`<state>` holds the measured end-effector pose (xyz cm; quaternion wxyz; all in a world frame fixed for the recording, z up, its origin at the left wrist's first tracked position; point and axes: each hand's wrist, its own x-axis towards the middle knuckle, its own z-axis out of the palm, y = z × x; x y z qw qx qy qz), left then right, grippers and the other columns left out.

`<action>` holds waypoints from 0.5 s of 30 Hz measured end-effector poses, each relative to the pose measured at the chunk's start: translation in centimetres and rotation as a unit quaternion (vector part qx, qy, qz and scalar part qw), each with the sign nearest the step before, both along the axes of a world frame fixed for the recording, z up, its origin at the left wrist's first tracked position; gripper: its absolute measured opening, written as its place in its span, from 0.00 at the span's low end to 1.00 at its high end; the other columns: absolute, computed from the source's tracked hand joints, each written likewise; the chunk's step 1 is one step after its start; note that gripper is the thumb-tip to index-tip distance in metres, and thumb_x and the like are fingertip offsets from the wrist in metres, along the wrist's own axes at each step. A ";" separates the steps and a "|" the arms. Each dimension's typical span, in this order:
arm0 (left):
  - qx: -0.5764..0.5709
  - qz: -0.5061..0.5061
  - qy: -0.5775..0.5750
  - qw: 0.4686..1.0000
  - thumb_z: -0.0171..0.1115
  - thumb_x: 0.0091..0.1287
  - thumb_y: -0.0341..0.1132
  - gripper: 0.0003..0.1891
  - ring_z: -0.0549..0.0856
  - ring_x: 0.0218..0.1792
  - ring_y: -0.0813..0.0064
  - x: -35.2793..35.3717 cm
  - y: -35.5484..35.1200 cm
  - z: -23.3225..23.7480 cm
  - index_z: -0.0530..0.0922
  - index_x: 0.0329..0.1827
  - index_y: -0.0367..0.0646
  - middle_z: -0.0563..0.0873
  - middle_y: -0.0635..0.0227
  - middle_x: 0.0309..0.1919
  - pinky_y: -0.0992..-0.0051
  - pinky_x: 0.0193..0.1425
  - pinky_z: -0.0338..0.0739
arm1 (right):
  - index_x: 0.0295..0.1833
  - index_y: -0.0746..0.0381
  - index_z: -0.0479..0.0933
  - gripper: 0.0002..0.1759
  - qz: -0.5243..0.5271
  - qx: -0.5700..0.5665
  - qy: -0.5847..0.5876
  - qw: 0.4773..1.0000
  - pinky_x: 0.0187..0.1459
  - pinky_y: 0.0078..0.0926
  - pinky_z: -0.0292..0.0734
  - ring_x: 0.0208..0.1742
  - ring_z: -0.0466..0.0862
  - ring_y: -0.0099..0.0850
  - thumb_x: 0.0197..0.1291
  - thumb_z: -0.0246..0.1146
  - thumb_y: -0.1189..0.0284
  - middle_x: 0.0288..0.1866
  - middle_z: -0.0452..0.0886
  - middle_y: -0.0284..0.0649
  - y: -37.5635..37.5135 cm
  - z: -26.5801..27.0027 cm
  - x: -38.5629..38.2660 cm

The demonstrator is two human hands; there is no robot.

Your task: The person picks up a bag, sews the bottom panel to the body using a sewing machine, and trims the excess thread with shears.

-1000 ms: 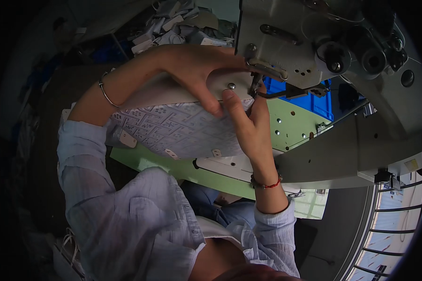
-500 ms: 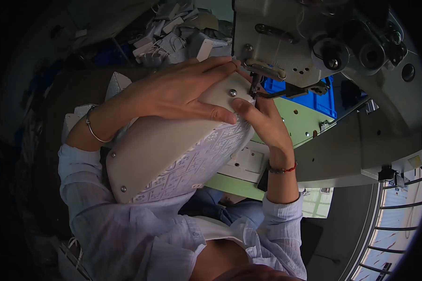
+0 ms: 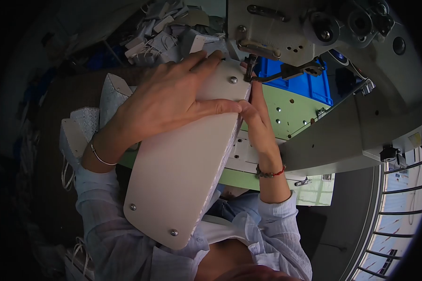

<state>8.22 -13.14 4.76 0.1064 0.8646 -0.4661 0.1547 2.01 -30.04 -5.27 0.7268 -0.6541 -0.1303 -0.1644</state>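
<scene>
Head view: so the bag (image 3: 183, 159) was held in a two-handed grip, left hand (image 3: 166, 96) spread across it, right hand (image 3: 258, 119) wrapped round its edge, corner parked right by the machine (image 3: 262, 33).

A long, pale piece (image 3: 183, 159) with a smooth, flat face and rounded lower corners stands tilted, its length running from 1 o'clock down to 7 o'clock. Metal studs mark the face: one upper stud (image 3: 233, 80) toward 1 o'clock, and a lower pair toward 7 o'clock. A narrow strip of whitish patterned side wall (image 3: 223, 161) shows along its 3 o'clock edge. The left hand (image 3: 166, 96) spreads across its upper part, thumb pointing to 3 o'clock; the right hand (image 3: 257, 119) holds the edge there. Its upper corner lies at the presser foot (image 3: 250, 69); whether they touch is unclear.
</scene>
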 end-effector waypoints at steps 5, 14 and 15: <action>0.046 0.057 0.039 0.997 0.64 0.58 0.63 0.45 0.84 0.48 0.45 -0.9 -0.4 1.0 0.68 0.67 0.33 0.78 0.46 0.58 0.57 0.52 0.80 | 0.77 0.69 0.46 0.37 -0.072 0.019 -0.018 0.997 0.70 0.32 0.57 0.72 0.63 0.39 0.68 0.44 0.61 0.72 0.60 0.51 2.2 -1.2 -0.7; 0.051 0.072 0.031 0.996 0.62 0.59 0.64 0.44 0.84 0.48 0.45 -0.8 -1.0 1.1 0.70 0.65 0.33 0.79 0.46 0.57 0.58 0.52 0.80 | 0.78 0.67 0.45 0.37 -0.130 0.017 -0.067 0.989 0.69 0.31 0.61 0.72 0.65 0.39 0.74 0.33 0.52 0.73 0.59 0.51 2.7 -0.9 -0.3; 0.052 0.072 0.023 0.996 0.62 0.59 0.64 0.44 0.84 0.48 0.45 -0.8 -1.0 1.2 0.70 0.65 0.33 0.79 0.46 0.57 0.58 0.52 0.80 | 0.77 0.67 0.46 0.37 -0.117 0.013 -0.061 0.991 0.69 0.31 0.60 0.71 0.65 0.39 0.74 0.34 0.52 0.73 0.60 0.51 2.6 -0.3 -0.5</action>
